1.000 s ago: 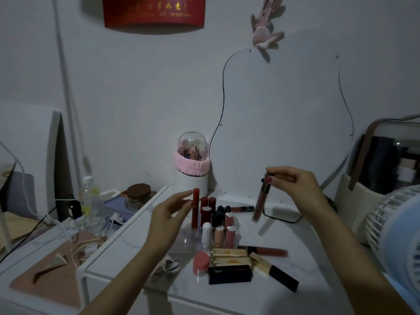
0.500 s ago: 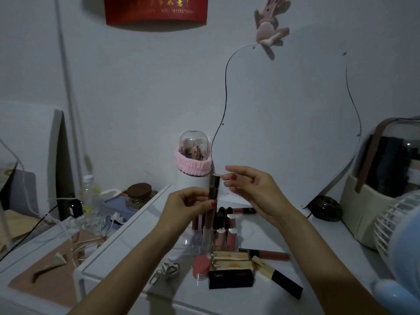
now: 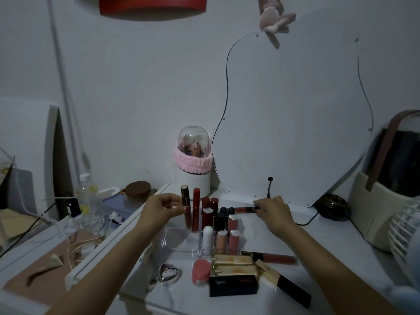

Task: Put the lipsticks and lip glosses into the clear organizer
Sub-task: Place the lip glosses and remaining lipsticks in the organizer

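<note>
Left hand (image 3: 162,209) fingers pinch an upright lip gloss (image 3: 186,206) in the clear organizer (image 3: 181,244). Right hand (image 3: 273,211) fingers grasp a lip gloss lying (image 3: 246,209) on the counter (image 3: 329,253).

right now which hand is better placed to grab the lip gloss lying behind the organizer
Right. The right hand already has its fingers on the lip gloss lying behind the clear organizer, while the left hand is busy holding a gold-capped gloss upright.

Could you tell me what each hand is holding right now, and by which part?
The left hand pinches an upright lip gloss at mid-length, lowering it into the organizer. The right hand touches a lying gloss at its dark end; a grip cannot be told.
</note>
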